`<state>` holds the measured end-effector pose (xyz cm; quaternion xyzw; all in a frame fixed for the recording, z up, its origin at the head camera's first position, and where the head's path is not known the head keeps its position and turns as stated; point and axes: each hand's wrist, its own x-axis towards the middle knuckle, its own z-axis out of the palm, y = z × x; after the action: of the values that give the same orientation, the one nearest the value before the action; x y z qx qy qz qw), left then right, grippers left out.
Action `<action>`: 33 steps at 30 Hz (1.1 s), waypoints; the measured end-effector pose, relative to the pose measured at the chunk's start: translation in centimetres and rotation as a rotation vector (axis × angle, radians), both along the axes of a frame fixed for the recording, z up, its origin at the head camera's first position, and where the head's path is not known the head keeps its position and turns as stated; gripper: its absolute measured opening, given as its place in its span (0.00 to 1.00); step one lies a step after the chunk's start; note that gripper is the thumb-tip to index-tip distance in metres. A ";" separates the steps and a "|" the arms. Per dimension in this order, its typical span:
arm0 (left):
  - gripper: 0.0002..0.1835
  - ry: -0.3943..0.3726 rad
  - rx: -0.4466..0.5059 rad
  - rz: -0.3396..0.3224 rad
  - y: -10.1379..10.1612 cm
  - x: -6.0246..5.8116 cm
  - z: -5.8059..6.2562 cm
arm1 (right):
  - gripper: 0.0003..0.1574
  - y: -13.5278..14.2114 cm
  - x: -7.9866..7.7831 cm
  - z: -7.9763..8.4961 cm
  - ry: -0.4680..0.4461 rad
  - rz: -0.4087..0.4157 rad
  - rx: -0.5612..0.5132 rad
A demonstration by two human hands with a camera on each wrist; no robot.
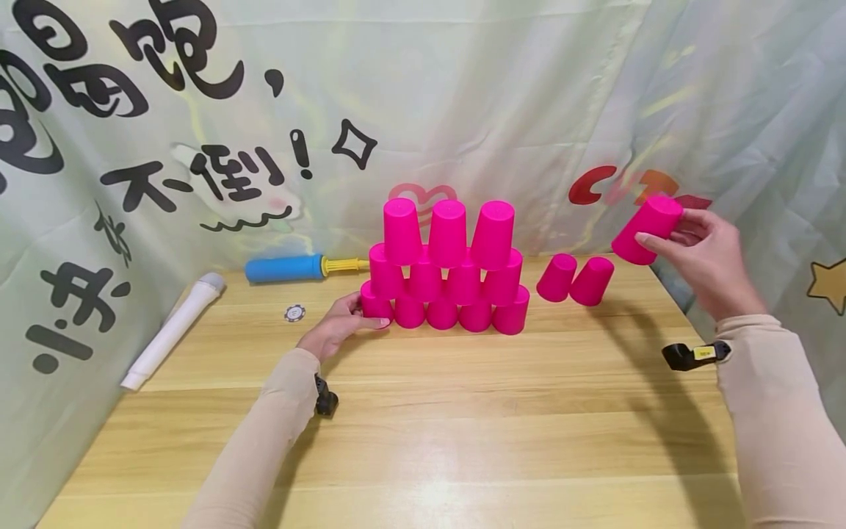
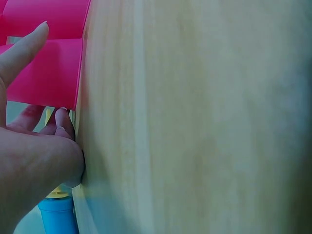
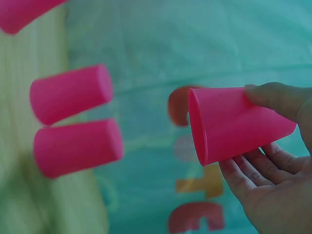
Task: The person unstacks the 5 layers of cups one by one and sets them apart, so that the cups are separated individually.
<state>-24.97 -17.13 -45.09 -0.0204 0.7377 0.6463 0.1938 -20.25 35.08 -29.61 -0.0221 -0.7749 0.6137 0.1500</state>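
Observation:
Pink cups (image 1: 443,283) stand upside down in a stepped wall, three of them in the top row. My left hand (image 1: 338,323) is at the wall's lower left end, with its thumb straight across the front of the end cup (image 2: 46,73) and its other fingers by that cup's side. Up in the air on the right, my right hand (image 1: 710,253) holds another pink cup (image 3: 239,124) between thumb and fingers, mouth downward and tilted. Below and left of it, two pink cups (image 1: 557,278) (image 1: 592,281) stand side by side on the table.
Behind the wall's left side lies a blue hand pump (image 1: 284,269) with a yellow end. A round chip (image 1: 294,313) lies on the wooden table (image 1: 463,426). Along the left edge lies a white tube (image 1: 173,330). A printed curtain (image 1: 515,95) hangs behind the table.

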 end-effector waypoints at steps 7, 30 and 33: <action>0.43 0.002 0.008 0.006 0.1 0.0 0.1 | 0.26 2.1 -0.9 -2.4 -0.123 -0.095 0.110; 0.43 -0.004 0.016 0.013 0.2 0.0 -0.1 | 0.54 3.7 -3.2 -11.3 -0.375 -0.301 0.196; 0.43 -0.005 0.014 0.018 0.2 0.0 -0.1 | 0.54 3.5 -3.5 -11.8 -0.386 -0.286 0.204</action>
<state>-24.97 -16.98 -45.15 -0.0275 0.7324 0.6533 0.1898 -23.74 38.56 -41.42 -0.2328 -0.8360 0.4893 0.0861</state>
